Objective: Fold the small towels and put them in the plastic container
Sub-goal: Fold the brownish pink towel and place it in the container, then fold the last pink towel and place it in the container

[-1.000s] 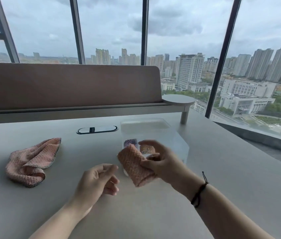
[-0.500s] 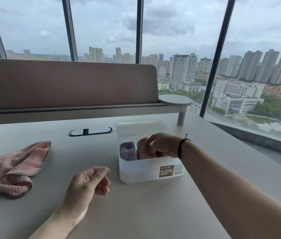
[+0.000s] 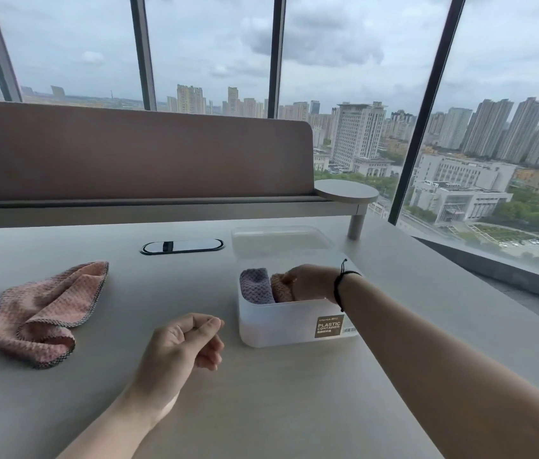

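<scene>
A: Since a second ago the right hand (image 3: 307, 282) has carried the rolled pink towel (image 3: 280, 288) from above the desk down into the plastic container (image 3: 281, 326). It now sits pushed in beside the purple towel (image 3: 256, 286), touching it.

B: Grip?

A: Fingers curl down over the pink roll, still in contact. Whether they clamp it or only press it home cannot be told; the fingertips are hidden behind the container wall.

B: Left hand (image 3: 183, 346)?

A: Loosely curled, thumb on forefinger, holding nothing. It hangs just over the desk (image 3: 261, 409) at about 8 o'clock from the container, hardly shifted.

B: Progress?

A: Two towels in the container, side by side at its near end. One crumpled pink towel (image 3: 46, 313) lies unfolded on the desk, well apart at 9 o'clock. Likely past halfway: that one needs folding and placing. The clear lid (image 3: 281, 241) lies at 12 o'clock, just behind the container.

B: Arm pose?

A: Right forearm reaches in from 5 o'clock, wrist bent down over the rim, black cord bracelet (image 3: 339, 286) at the wrist.
</scene>
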The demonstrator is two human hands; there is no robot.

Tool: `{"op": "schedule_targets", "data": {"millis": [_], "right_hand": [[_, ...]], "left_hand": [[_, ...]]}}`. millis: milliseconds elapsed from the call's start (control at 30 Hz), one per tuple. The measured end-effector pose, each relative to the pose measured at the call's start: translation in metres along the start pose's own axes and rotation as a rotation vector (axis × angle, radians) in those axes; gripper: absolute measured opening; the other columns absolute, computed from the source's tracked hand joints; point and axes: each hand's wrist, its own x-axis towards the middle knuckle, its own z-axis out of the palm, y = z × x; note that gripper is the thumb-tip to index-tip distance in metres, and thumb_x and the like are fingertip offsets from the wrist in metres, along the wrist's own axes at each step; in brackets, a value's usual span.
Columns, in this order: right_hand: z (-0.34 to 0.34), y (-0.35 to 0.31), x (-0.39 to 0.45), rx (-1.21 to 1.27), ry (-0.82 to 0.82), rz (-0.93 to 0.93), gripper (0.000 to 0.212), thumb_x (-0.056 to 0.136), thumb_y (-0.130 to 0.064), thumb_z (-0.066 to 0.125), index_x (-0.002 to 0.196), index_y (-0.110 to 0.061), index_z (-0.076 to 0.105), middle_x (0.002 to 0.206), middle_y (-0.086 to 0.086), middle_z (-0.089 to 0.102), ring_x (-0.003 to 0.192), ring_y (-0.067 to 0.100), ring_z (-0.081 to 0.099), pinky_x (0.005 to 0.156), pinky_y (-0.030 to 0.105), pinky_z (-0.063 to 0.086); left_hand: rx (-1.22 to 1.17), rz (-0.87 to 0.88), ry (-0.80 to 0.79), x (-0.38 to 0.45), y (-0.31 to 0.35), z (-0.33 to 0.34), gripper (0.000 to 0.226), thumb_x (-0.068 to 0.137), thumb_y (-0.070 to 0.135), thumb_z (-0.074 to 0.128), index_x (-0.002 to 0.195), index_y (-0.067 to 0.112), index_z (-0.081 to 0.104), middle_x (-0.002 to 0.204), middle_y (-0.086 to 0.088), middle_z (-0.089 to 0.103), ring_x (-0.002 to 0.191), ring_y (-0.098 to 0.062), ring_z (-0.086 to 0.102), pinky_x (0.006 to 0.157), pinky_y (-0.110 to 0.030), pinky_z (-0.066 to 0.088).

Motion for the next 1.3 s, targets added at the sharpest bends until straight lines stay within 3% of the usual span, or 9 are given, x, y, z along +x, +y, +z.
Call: {"op": "schedule_targets", "data": {"millis": [100, 267, 400, 567, 733, 900, 1000, 1100, 1300], "right_hand": [[0.007, -0.001, 0.005, -0.116, 0.089, -0.017, 0.032, 0.098, -0.02, 0.047, 0.114, 0.0, 0.067, 0.116, 0.016, 0.068, 0.089, 0.017, 0.049, 0.092, 0.033, 0.045], [0.0, -0.002, 0.006, -0.311, 0.22, 0.046, 0.037, 0.078, -0.025, 0.051, 0.11, -0.02, 0.071, 0.117, 0.007, 0.065, 0.11, 0.027, 0.058, 0.102, 0.036, 0.044], [-0.001, -0.02, -0.033, -0.282, 0.565, 0.02, 0.029, 0.062, -0.014, 0.05, 0.082, -0.019, 0.07, 0.087, 0.006, 0.068, 0.078, 0.031, 0.063, 0.07, 0.032, 0.055], [0.057, -0.075, -0.081, -0.223, 0.799, -0.386, 0.015, 0.083, -0.025, 0.053, 0.09, -0.024, 0.065, 0.082, -0.004, 0.069, 0.084, 0.026, 0.064, 0.062, 0.033, 0.052], [0.145, -0.118, -0.094, -0.159, 0.525, -0.671, 0.043, 0.081, -0.046, 0.053, 0.123, -0.037, 0.053, 0.116, -0.009, 0.057, 0.109, 0.019, 0.055, 0.089, 0.034, 0.047], [0.167, -0.133, -0.094, -0.045, 0.332, -0.701, 0.074, 0.081, -0.061, 0.048, 0.148, -0.041, 0.024, 0.16, -0.013, 0.023, 0.15, 0.01, 0.011, 0.122, 0.037, 0.012], [0.17, -0.131, -0.096, -0.096, 0.304, -0.667, 0.079, 0.079, -0.075, 0.042, 0.147, -0.037, 0.029, 0.153, -0.017, 0.036, 0.145, 0.006, 0.024, 0.119, 0.034, 0.018], [0.172, -0.128, -0.104, -0.134, 0.368, -0.607, 0.077, 0.077, -0.082, 0.036, 0.141, -0.039, 0.037, 0.146, -0.021, 0.043, 0.139, 0.006, 0.033, 0.111, 0.036, 0.027], [0.169, -0.104, -0.111, -0.112, 0.507, -0.553, 0.043, 0.084, -0.056, 0.044, 0.123, -0.039, 0.049, 0.121, -0.017, 0.058, 0.114, 0.014, 0.054, 0.094, 0.032, 0.042]], "left_hand": [[0.159, 0.07, 0.088, 0.002, -0.004, -0.001, 0.012, 0.093, 0.008, 0.065, 0.085, 0.005, 0.073, 0.069, -0.01, 0.068, 0.061, -0.022, 0.062, 0.054, -0.027, 0.052], [1.076, 0.494, 0.495, 0.013, -0.005, -0.057, 0.017, 0.083, 0.032, 0.068, 0.098, 0.023, 0.071, 0.103, 0.001, 0.069, 0.098, -0.028, 0.063, 0.087, -0.04, 0.049], [1.403, 0.061, 0.587, 0.017, -0.004, -0.117, 0.061, 0.081, 0.05, 0.064, 0.131, 0.017, 0.053, 0.135, -0.017, 0.056, 0.129, -0.04, 0.046, 0.109, -0.047, 0.035], [1.401, 0.054, 0.517, -0.002, 0.004, -0.133, 0.053, 0.086, 0.049, 0.06, 0.126, 0.016, 0.054, 0.117, -0.011, 0.07, 0.116, -0.036, 0.057, 0.097, -0.041, 0.046], [1.208, 0.194, 0.357, -0.043, 0.011, -0.119, 0.059, 0.08, 0.044, 0.068, 0.135, 0.029, 0.049, 0.08, 0.006, 0.067, 0.08, -0.017, 0.064, 0.078, -0.033, 0.051], [1.074, 0.257, 0.11, -0.086, 0.015, -0.119, 0.056, 0.076, 0.035, 0.079, 0.129, 0.032, 0.061, 0.065, 0.03, 0.057, 0.071, -0.005, 0.058, 0.061, -0.009, 0.04], [1.108, 0.304, 0.144, -0.1, 0.016, -0.134, 0.039, 0.07, 0.052, 0.068, 0.102, 0.033, 0.073, 0.059, 0.007, 0.054, 0.056, -0.007, 0.052, 0.059, -0.02, 0.045], [1.172, 0.351, 0.193, -0.1, 0.014, -0.14, 0.031, 0.069, 0.06, 0.063, 0.077, 0.031, 0.067, 0.054, 0.011, 0.044, 0.057, -0.003, 0.048, 0.055, -0.017, 0.037], [1.207, 0.378, 0.248, -0.102, 0.014, -0.134, 0.027, 0.074, 0.045, 0.066, 0.097, 0.032, 0.07, 0.088, 0.016, 0.058, 0.083, -0.007, 0.061, 0.077, -0.023, 0.05]]}}
